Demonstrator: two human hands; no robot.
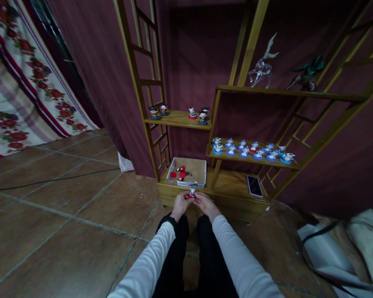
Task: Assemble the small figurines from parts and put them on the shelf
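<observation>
My left hand [180, 203] and my right hand [205, 203] meet in front of a low wooden shelf unit [233, 182], both pinching one small figurine on a red base [192, 193]. Just beyond it an open cardboard box [188, 171] holds a red figurine and red round bases [180, 173]. One shelf carries a row of several small figurines on blue bases [251, 150]. A higher shelf has several dark-haired figurines [180, 111].
A phone [255, 185] lies flat on the bottom board at right. A glass deer [262, 66] and a dark green ornament [309, 70] stand on the top shelf. Cables and pale cloth lie on the tiled floor at right. A floral curtain hangs at left.
</observation>
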